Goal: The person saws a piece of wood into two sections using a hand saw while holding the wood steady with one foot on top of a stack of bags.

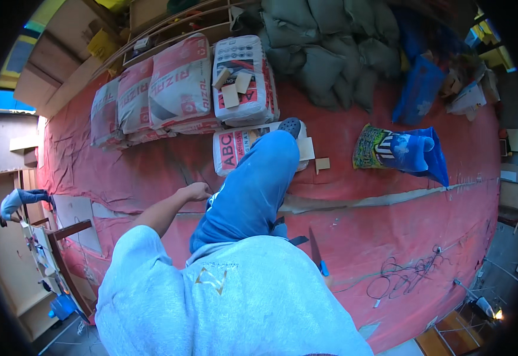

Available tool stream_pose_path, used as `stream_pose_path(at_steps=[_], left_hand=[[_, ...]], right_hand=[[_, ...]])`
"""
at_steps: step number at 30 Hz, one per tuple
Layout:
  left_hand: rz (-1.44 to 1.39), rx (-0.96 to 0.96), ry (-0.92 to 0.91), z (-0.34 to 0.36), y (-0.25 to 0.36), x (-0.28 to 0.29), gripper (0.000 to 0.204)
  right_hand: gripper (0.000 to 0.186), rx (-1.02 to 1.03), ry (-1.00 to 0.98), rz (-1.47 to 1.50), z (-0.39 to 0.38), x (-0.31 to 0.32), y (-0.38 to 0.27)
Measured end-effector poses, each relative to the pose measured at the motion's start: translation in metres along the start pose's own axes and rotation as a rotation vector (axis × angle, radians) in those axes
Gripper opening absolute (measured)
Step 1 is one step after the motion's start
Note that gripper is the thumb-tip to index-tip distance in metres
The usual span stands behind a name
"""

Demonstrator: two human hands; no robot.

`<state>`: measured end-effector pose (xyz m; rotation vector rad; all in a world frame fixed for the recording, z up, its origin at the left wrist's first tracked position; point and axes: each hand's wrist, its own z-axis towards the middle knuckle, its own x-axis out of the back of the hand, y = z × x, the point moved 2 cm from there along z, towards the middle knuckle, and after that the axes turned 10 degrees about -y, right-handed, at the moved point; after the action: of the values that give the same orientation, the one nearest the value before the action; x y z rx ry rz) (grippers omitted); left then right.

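Head view: left hand (196, 191) fingers curled, empty — right hand hidden; sack (235, 149) sealed, blue bag (416, 151) gaping.

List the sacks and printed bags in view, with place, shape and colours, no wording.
Sack row: top left, plump, pink-white with red and grey print.
Single sack: under the raised foot, white, red print.
Printed bag: right, lying flat, yellow-green.
Grey sacks: top centre, heaped, unprinted.

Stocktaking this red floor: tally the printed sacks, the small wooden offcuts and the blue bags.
Printed sacks: 5 showing, perhaps more underneath
Wooden offcuts: 5
Blue bags: 2
Total: 12
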<state>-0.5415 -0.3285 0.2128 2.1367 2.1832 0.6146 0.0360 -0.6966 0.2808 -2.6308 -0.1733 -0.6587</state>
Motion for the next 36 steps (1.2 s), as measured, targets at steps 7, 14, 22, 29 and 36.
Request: stream_pose_path(at_steps=[7, 14, 22, 29, 36], left_hand=[[-0.338, -0.192, 0.092, -0.013, 0.049, -0.009, 0.045], [-0.110, -0.039, -0.012, -0.039, -0.010, -0.021, 0.048], [-0.195, -0.242, 0.351, -0.027, 0.008, -0.028, 0.047], [-0.667, -0.435, 0.014, -0.054, 0.055, -0.120, 0.053], [-0.523, -0.353, 0.278, -0.071, -0.032, -0.142, 0.050]], right_hand=[[0.018, 0.230, 0.125, 0.016, 0.064, 0.056, -0.073], [0.015, 0.379, 0.230, 0.108, 0.052, 0.024, -0.074], [0.019, 0.236, 0.039, 0.418, -0.027, -0.030, -0.073], [0.020, 0.688, 0.272, 0.113, -0.088, -0.056, -0.139], [0.023, 1.055, 0.109, -0.202, -0.102, -0.114, -0.299]])
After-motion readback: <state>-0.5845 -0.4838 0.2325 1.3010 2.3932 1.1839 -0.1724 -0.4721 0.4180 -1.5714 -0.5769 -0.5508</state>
